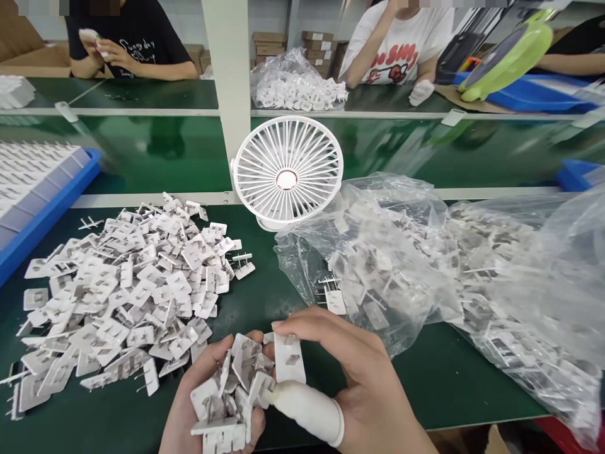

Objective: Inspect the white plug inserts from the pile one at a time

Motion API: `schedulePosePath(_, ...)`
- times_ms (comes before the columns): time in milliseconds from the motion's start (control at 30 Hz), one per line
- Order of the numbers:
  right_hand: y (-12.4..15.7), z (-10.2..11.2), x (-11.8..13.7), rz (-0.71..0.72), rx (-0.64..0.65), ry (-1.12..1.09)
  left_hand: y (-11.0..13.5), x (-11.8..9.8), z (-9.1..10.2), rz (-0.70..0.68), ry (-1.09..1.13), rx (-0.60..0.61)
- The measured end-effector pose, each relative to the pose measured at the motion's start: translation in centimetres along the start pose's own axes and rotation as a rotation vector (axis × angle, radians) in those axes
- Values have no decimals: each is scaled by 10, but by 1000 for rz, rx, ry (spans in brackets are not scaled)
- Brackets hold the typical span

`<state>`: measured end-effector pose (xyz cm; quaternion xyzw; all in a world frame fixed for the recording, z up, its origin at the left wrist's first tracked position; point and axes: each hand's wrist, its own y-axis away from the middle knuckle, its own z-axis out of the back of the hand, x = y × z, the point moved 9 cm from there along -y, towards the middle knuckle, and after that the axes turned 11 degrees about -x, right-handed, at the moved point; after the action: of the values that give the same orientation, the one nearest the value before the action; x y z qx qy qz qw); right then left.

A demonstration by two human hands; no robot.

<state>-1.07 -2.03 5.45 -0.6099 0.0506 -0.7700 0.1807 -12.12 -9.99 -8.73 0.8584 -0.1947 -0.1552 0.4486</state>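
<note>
My left hand [184,403] is cupped at the bottom of the view around several small white plastic plug plates [222,394] with metal pins. Close beside it, my right hand [363,372] pinches one white plug plate [289,359] between its fingers and thumb. A white finger cot [312,410] covers the thumb, whose tip meets the plates in my left hand. To the left, a large loose pile of the same plug plates [142,284] lies on the green table [255,290].
Clear plastic bags [387,265] full of similar parts lie on the right. A white fan [288,173] stands at the table's back edge. A blue tray [89,167] with pinned parts sits at the left. Across the bench, people [132,38] sit near a bag of white parts [300,88].
</note>
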Motion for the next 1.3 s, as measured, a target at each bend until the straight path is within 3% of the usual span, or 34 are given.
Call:
schedulePosePath(167, 3, 4, 3, 86, -20, 161, -1, -1, 4, -10, -3, -3)
schedulePosePath(300, 9, 4, 17, 320, -71, 317, -2, 2, 0, 28, -4, -1)
schedulePosePath(433, 16, 6, 27, 492, -116, 311, -1, 5, -8, 53, 16, 0)
schedulePosePath(633, 27, 14, 32, 532, -106, 272, 1, -2, 5, -55, -20, -126)
schedulePosePath(733, 31, 11, 32, 543, -36, 299, 0, -2, 11, -56, -26, -136)
schedulePosePath(800, 30, 13, 32, 559, -62, 325, 1, -2, 11, -54, -27, -134)
schedulePosePath(867, 24, 16, 26, 518, -129, 379, 4, -2, 5, -45, -20, -123)
schedulePosePath(967, 17, 20, 0, 317, -166, 464, 9, 5, -11, 53, 48, -89)
schedulePosePath(1067, 20, 15, -31, 122, -68, 496, 13, 13, -23, 177, 180, -75)
schedulePosePath(1167, 28, 3, -52, 25, 94, 557, 12, 13, -25, 179, 206, -68)
schedulePosePath(1233, 31, -2, -58, -3, 147, 583, 12, 11, -28, 159, 153, -31)
schedulePosePath(1300, 30, -2, -52, 2, 122, 539, 11, 8, -37, 137, 85, 21)
